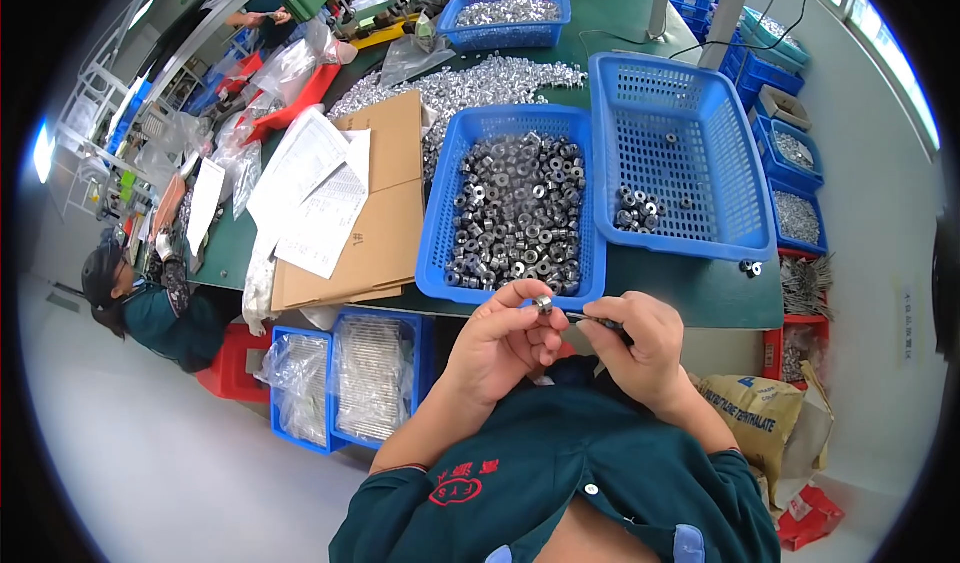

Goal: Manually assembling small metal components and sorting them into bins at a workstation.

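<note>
Between the thumb and forefinger of my left hand point(505, 338) is a small shiny metal bushing point(543, 304) with a hole. My right hand point(640, 348) is closed round a dark, slim tool point(610, 325); its thin tip points toward the bushing, and my fingers hide most of it. Just beyond my hands stands a blue basket point(430, 253) filled with many similar metal bushings point(520, 203). To its right, a second blue basket point(690, 173) holds a small cluster of bushings point(638, 210) at its near left corner and a few strays.
Cardboard point(390, 183) and printed papers point(320, 203) lie left on the green table point(690, 288). Behind them spreads a heap of small silver parts point(480, 88). Blue bins point(375, 373) stand below the table. At far left sits a person point(150, 303). A sack point(760, 418) rests at right.
</note>
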{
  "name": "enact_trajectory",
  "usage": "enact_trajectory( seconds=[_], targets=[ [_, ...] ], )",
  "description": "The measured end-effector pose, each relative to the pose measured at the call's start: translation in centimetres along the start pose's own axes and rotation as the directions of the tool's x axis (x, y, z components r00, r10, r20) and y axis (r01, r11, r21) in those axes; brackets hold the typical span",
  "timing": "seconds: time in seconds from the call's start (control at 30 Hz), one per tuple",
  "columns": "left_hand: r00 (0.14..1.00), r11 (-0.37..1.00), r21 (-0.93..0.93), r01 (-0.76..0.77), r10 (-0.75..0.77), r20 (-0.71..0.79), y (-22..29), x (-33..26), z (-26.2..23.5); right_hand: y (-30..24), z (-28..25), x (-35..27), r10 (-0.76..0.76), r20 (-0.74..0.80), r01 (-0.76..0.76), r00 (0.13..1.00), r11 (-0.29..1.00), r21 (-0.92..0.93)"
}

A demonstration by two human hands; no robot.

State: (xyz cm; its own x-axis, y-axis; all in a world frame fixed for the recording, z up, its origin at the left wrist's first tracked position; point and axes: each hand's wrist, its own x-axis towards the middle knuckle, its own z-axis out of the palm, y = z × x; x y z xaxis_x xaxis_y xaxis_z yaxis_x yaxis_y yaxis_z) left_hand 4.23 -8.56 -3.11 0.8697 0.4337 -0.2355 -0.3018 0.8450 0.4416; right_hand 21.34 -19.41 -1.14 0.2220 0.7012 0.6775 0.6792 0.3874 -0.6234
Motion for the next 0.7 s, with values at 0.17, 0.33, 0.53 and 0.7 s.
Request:
enact_trajectory(
  seconds=[0.17, 0.33, 0.53, 0.7],
  targets=[
    [0.999, 0.998, 0.049, -0.043, 0.042, 0.027, -0.1, -0.1, -0.1, -0.1, -0.1, -0.2, 0.014, 0.024, -0.014, 1.0, 1.0, -0.019],
    [0.999, 0.994, 0.105, -0.016, 0.011, 0.046, -0.3, -0.4, 0.6, -0.2, 0.3, -0.2, 0.007, 0.012, -0.007, 1.0, 1.0, -0.008],
    [0.998, 0.959, 0.279, -0.053, 0.047, 0.032, -0.5, -0.8, 1.3, -0.2, 0.0, 0.0, -0.005, 0.045, 0.007, 0.999, 0.999, -0.031],
    [0.993, 0.813, 0.58, -0.057, 0.106, -0.051, -0.7, -0.9, 1.4, 0.1, -0.1, 0.3, -0.031, 0.084, 0.035, 0.996, 0.998, -0.045]
  ],
)
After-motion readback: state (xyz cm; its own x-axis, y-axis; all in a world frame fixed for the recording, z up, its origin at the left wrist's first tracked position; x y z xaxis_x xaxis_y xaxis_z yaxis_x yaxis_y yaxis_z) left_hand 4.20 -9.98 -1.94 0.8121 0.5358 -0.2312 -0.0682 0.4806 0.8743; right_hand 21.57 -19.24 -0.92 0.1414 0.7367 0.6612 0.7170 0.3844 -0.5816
